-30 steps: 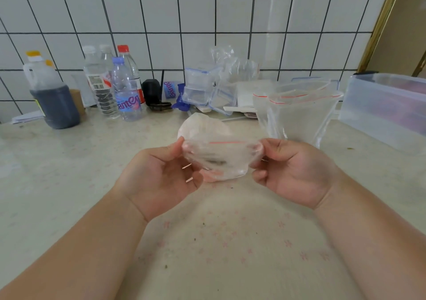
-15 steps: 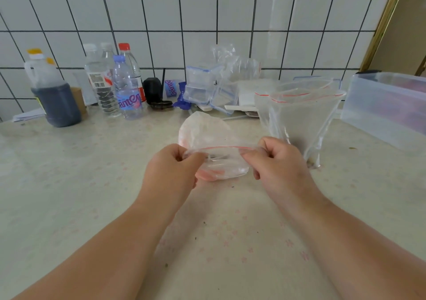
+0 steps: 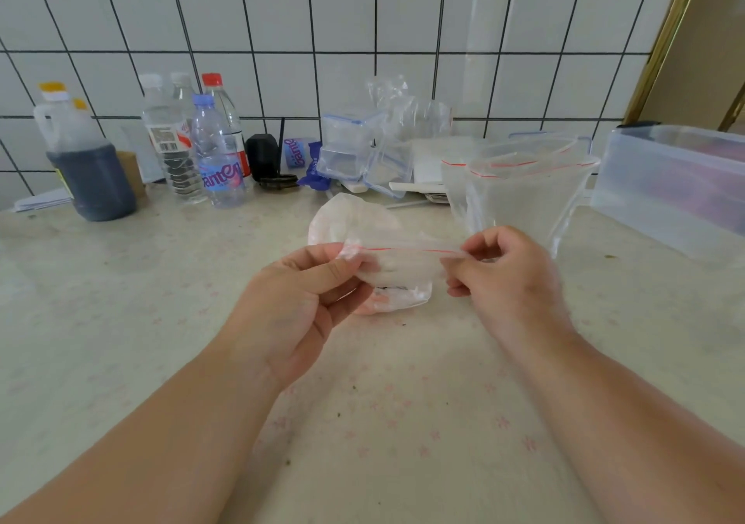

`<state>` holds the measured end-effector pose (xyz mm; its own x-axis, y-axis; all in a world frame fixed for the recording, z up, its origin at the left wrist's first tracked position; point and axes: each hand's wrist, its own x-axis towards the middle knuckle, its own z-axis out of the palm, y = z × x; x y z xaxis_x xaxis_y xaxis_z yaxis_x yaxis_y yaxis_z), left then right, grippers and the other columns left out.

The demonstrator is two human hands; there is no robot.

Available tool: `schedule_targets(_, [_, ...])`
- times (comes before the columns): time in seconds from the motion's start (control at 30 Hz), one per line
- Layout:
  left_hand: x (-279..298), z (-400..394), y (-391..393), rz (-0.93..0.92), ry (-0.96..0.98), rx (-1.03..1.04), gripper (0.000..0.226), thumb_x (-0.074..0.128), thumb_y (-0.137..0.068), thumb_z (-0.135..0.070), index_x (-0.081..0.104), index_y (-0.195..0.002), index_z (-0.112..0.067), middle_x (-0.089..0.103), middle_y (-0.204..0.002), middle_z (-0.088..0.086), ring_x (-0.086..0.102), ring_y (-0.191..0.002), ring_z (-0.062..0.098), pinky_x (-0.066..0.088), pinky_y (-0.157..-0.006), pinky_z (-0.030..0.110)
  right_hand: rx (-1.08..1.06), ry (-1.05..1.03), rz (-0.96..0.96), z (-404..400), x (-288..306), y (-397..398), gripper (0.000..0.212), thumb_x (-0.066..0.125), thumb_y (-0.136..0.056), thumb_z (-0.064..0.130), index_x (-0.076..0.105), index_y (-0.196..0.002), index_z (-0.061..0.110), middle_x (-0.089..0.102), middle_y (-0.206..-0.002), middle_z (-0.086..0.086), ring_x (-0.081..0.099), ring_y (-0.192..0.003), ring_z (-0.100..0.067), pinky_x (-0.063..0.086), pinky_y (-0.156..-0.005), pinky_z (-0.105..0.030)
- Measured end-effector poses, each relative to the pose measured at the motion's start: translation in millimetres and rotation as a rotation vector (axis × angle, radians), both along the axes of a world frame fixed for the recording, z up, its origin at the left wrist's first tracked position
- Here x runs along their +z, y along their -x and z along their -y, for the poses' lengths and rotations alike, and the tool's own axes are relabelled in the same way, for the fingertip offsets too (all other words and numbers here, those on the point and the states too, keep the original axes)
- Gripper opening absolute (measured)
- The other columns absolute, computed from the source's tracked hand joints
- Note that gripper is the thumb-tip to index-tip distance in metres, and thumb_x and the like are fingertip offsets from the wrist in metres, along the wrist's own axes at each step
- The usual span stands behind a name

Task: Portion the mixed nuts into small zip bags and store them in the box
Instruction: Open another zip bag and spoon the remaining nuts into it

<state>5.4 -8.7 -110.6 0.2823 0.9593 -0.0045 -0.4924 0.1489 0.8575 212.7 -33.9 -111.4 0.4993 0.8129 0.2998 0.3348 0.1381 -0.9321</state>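
Above the counter (image 3: 121, 322), centre frame: both hands pinch a small zip bag (image 3: 397, 267) by its red-lined top edge. Left hand (image 3: 298, 306): thumb and forefinger closed on the bag's left corner, other fingers curled loosely underneath. Right hand (image 3: 504, 277): thumb and fingertips closed on the right corner, remaining fingers folded in. Seal strip is pulled taut and level between the two grips. Bag hangs just off the counter surface; contents too blurred through the plastic to identify, only a dark patch and a pinkish one near the bottom.

Just behind it, a crumpled translucent bag (image 3: 354, 221) lies on the counter. Behind the right hand, larger zip bags (image 3: 520, 197) stand upright with mouths open, red seal lines visible. Far right, a clear plastic storage box (image 3: 677, 185), well apart from the hands. Back left by the tiled wall: dark-liquid jug (image 3: 86, 165) and water bottles (image 3: 201, 148). Small clip-lid containers (image 3: 346, 144) stacked mid-back.
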Motion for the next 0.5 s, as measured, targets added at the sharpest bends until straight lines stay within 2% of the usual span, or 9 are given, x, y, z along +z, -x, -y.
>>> schedule_targets(0.1, [3,4,1,0.025,-0.002,-0.13,0.02,0.081,-0.066,-0.019,0.081,-0.081,-0.005,0.079,-0.094,0.013,0.076,-0.087,0.02,0.061,-0.075,0.032,0.083,0.042,-0.127,-1,0,-1,0.011,0.082,-0.078,0.012,0.071,-0.078,0.014,0.072,-0.061,-0.001,0.07,-0.055,-0.013,0.058,-0.058,-0.026])
schedule_targets(0.23, [4,3,9,0.007,0.045,-0.228,0.008,0.075,-0.076,-0.018,0.08,-0.078,-0.012,0.075,-0.086,0.003,0.074,-0.084,0.017,0.061,-0.079,0.038,0.247,0.118,-0.426,-1,7,-4,0.005,0.077,-0.078,0.001,0.073,-0.08,0.004,0.069,-0.061,-0.005,0.066,-0.057,-0.013,0.056,-0.055,-0.022])
schedule_targets(0.3, [5,0,13,0.019,0.108,-0.228,0.013,0.071,-0.077,-0.017,0.082,-0.082,-0.012,0.077,-0.088,0.006,0.075,-0.085,0.021,0.062,-0.078,0.041,0.375,0.212,-0.595,0,13,-7,0.004,0.069,-0.081,-0.002,0.071,-0.081,0.002,0.071,-0.066,-0.005,0.065,-0.054,-0.013,0.053,-0.049,-0.023])
schedule_targets(0.37, [5,-3,15,0.067,0.177,-0.225,0.02,0.066,-0.078,-0.013,0.083,-0.087,-0.009,0.078,-0.094,0.011,0.076,-0.086,0.026,0.062,-0.076,0.044,0.521,0.27,-0.732,4,17,-11,0.008,0.066,-0.076,0.0,0.073,-0.076,0.005,0.069,-0.071,-0.004,0.059,-0.052,-0.012,0.045,-0.045,-0.023])
schedule_targets(0.5, [5,-7,15,0.132,0.241,-0.261,0.024,0.06,-0.082,-0.014,0.082,-0.089,-0.008,0.075,-0.109,0.01,0.074,-0.087,0.028,0.057,-0.078,0.043,0.754,0.266,-0.894,8,19,-12,0.007,0.066,-0.065,0.008,0.071,-0.069,0.007,0.06,-0.072,-0.001,0.048,-0.057,-0.014,0.033,-0.049,-0.023])
